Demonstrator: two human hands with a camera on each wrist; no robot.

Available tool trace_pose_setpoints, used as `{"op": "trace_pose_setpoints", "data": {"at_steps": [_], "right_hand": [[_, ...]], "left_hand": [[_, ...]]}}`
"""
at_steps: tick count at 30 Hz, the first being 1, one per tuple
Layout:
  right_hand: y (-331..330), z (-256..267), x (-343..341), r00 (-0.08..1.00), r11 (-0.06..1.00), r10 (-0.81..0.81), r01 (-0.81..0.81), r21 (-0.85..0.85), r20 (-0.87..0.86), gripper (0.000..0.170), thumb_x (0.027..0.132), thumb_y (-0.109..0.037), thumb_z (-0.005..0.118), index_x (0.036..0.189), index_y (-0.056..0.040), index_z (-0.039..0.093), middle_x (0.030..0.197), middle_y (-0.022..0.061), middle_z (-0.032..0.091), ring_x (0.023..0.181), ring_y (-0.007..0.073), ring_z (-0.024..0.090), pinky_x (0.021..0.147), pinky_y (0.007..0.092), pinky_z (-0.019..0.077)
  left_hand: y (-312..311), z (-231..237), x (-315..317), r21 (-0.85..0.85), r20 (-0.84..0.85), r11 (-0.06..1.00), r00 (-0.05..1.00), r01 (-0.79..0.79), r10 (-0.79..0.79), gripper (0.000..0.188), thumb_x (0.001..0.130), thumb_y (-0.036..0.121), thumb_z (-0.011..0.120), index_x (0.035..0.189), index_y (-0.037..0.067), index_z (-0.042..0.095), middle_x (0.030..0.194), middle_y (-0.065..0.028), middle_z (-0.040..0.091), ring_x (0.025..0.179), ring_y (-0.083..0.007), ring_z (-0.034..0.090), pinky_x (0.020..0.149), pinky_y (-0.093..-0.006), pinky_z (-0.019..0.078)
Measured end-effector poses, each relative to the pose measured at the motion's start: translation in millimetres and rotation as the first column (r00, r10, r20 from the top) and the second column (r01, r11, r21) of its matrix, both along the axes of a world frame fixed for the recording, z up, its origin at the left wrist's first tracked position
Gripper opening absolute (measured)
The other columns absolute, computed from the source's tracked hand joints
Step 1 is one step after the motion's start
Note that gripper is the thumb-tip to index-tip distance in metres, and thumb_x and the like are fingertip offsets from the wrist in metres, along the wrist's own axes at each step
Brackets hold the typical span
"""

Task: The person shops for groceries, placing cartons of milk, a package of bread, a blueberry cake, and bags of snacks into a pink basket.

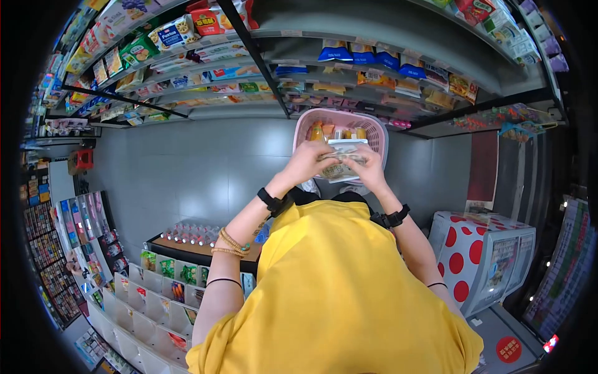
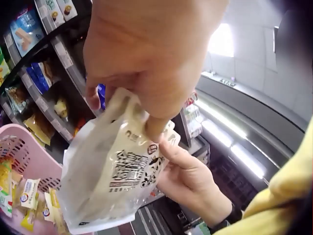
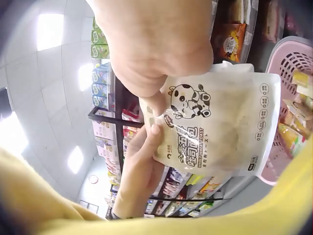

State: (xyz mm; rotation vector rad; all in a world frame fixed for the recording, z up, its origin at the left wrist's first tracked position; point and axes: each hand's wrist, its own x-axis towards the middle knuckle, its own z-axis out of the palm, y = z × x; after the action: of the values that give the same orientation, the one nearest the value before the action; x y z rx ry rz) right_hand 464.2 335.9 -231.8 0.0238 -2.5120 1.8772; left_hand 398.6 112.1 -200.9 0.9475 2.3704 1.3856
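Both hands hold a pale plastic bag of whole wheat toast (image 1: 339,172) above a pink basket (image 1: 378,129). My left hand (image 1: 308,162) pinches the bag's top edge on one side, and my right hand (image 1: 370,169) pinches it on the other, thumbs close together. In the right wrist view the toast bag (image 3: 222,134) shows a cow drawing and dark lettering. Another white package edge shows behind it. The left wrist view has the left hand (image 2: 142,58) over the bag's top and the right hand (image 2: 188,178) beyond it. Several small packaged foods (image 2: 32,196) lie inside the basket.
Shelves of packaged snacks (image 1: 174,32) run along the far side, with blue packages (image 1: 363,53) on one shelf. A white cabinet with red dots (image 1: 458,258) stands at the right. Divided snack bins (image 1: 140,299) are at the lower left, on the grey tiled floor (image 1: 187,156).
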Motion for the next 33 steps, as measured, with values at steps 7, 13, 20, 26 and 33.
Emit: {"op": "trace_pose_setpoints", "data": {"at_steps": [7, 13, 20, 26, 33], "right_hand": [[40.6, -27.8, 47.6, 0.999, 0.952, 0.019, -0.009, 0.305, -0.029, 0.035, 0.081, -0.010, 0.077, 0.115, -0.0047, 0.070, 0.117, 0.0100, 0.065, 0.113, 0.0292, 0.062, 0.091, 0.0396, 0.0520], [98.2, -30.7, 102.9, 0.916, 0.935, -0.312, 0.248, 0.254, 0.252, 0.027, 0.088, -0.009, 0.070, 0.115, -0.0036, 0.069, 0.112, 0.0121, 0.067, 0.103, 0.0237, 0.068, 0.086, 0.0335, 0.0530], [108.3, -38.1, 143.0, 0.850, 0.921, -0.387, 0.343, 0.183, 0.357, 0.024, 0.091, -0.007, 0.069, 0.114, -0.0022, 0.069, 0.108, 0.0100, 0.070, 0.097, 0.0197, 0.069, 0.084, 0.0321, 0.0543], [106.1, 24.3, 97.1, 0.905, 0.958, -0.250, 0.283, -0.048, 0.344, 0.023, 0.092, -0.007, 0.068, 0.114, -0.0005, 0.068, 0.109, 0.0077, 0.070, 0.098, 0.0165, 0.068, 0.088, 0.0298, 0.0521], [78.5, 253.4, 7.0, 0.692, 0.611, 0.226, -0.649, -0.454, -0.685, 0.044, 0.097, -0.044, 0.059, 0.092, -0.0010, 0.062, 0.106, 0.0301, 0.071, 0.109, 0.0435, 0.062, 0.084, 0.0509, 0.0547]], "left_hand": [[8.5, -86.3, 7.1, -0.287, -0.009, 0.949, 0.990, 0.130, -0.139, 0.014, 0.089, 0.020, 0.069, 0.093, 0.007, 0.073, 0.089, -0.0151, 0.070, 0.084, -0.0367, 0.067, 0.074, -0.0469, 0.0532], [6.9, -150.9, -24.0, -0.483, -0.006, 0.865, 0.988, 0.135, -0.157, 0.016, 0.091, 0.021, 0.064, 0.096, 0.009, 0.074, 0.093, -0.0148, 0.072, 0.085, -0.0366, 0.069, 0.075, -0.0478, 0.0544], [15.3, -199.6, -65.6, -0.571, -0.168, 0.821, 0.979, 0.001, -0.117, 0.024, 0.084, 0.014, 0.060, 0.101, 0.015, 0.077, 0.099, -0.0120, 0.073, 0.099, -0.0312, 0.069, 0.096, -0.0457, 0.0500], [20.9, -202.8, -60.4, -0.525, -0.207, 0.819, 0.968, -0.232, 0.142, 0.028, 0.083, 0.006, 0.063, 0.110, 0.005, 0.069, 0.132, -0.0178, 0.059, 0.124, -0.0378, 0.054, 0.102, -0.0482, 0.0458], [-35.8, -210.4, -30.0, -0.479, -0.055, 0.856, 0.980, -0.195, 0.192, 0.026, 0.084, 0.009, 0.064, 0.108, 0.003, 0.069, 0.122, -0.0203, 0.060, 0.117, -0.0403, 0.055, 0.102, -0.0473, 0.0468]]}}
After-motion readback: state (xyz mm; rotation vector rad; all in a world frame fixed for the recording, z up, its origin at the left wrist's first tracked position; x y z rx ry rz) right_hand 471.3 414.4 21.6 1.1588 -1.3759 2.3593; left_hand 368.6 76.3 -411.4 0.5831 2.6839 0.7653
